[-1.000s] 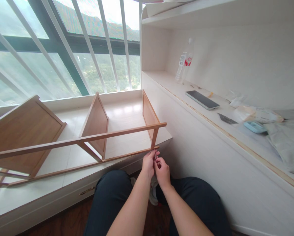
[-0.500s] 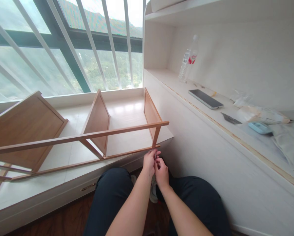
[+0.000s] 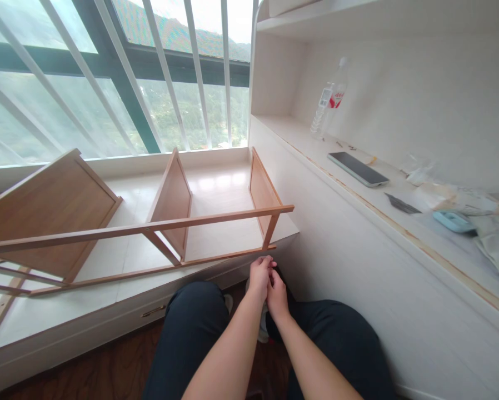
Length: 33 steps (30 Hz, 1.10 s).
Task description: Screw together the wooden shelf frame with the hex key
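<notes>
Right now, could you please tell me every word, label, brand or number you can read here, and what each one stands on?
No text here can be read.
Water bottle: it has a white and red label, with print too small and blurred to read.
Phone: the screen is dark, nothing shows.
Plastic bags: any print is too blurred to tell.
Wooden frame: no markings visible.

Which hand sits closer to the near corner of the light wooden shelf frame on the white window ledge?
Left. The left hand lies just below the light wooden shelf frame corner; the right hand sits lower, pressed against it.
</notes>
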Each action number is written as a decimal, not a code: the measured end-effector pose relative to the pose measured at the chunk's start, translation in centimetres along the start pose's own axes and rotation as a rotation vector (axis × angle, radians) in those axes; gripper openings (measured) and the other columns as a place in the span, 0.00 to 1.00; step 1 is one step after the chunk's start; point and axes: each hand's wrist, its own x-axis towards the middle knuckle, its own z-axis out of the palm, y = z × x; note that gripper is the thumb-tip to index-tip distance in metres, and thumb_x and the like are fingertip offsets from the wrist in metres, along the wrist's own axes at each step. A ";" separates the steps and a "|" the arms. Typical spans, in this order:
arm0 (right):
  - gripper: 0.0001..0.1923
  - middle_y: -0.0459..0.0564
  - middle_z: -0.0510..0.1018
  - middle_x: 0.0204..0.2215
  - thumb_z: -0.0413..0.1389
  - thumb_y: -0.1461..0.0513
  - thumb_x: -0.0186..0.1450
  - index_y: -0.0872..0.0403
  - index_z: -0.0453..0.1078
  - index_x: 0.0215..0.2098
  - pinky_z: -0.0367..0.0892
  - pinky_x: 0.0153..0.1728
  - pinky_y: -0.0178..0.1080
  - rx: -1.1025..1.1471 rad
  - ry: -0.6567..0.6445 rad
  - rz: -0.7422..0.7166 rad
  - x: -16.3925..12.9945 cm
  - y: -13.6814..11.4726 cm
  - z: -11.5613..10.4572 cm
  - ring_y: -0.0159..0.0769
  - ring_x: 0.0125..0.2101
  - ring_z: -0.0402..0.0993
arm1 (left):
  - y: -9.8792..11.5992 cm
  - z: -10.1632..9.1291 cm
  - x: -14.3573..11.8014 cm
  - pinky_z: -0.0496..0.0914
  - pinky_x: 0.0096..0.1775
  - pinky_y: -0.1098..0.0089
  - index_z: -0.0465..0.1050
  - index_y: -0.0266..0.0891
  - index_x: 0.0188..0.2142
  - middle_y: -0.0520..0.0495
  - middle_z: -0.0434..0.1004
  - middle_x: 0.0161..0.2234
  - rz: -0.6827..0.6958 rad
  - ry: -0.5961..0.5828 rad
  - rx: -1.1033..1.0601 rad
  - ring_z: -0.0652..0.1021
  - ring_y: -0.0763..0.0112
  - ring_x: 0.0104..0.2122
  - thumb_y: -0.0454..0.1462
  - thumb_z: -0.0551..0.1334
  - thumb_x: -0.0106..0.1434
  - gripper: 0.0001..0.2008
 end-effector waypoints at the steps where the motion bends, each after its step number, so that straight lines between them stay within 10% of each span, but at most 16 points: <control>1: 0.18 0.51 0.82 0.38 0.56 0.50 0.74 0.56 0.75 0.48 0.76 0.43 0.44 0.004 0.001 -0.005 0.0 -0.1 0.0 0.36 0.37 0.80 | 0.1 0.0 0.0 0.72 0.27 0.72 0.74 0.35 0.41 0.51 0.76 0.32 0.003 0.003 -0.003 0.74 0.76 0.25 0.42 0.64 0.72 0.11; 33: 0.16 0.53 0.84 0.33 0.52 0.50 0.70 0.52 0.75 0.38 0.70 0.35 0.38 -0.079 0.206 -0.118 1.2 -3.3 -1.9 0.41 0.31 0.79 | 1.2 0.8 0.0 0.75 0.30 0.70 0.74 0.35 0.46 0.49 0.78 0.36 -0.059 -0.066 -0.229 0.77 0.73 0.28 0.41 0.64 0.72 0.11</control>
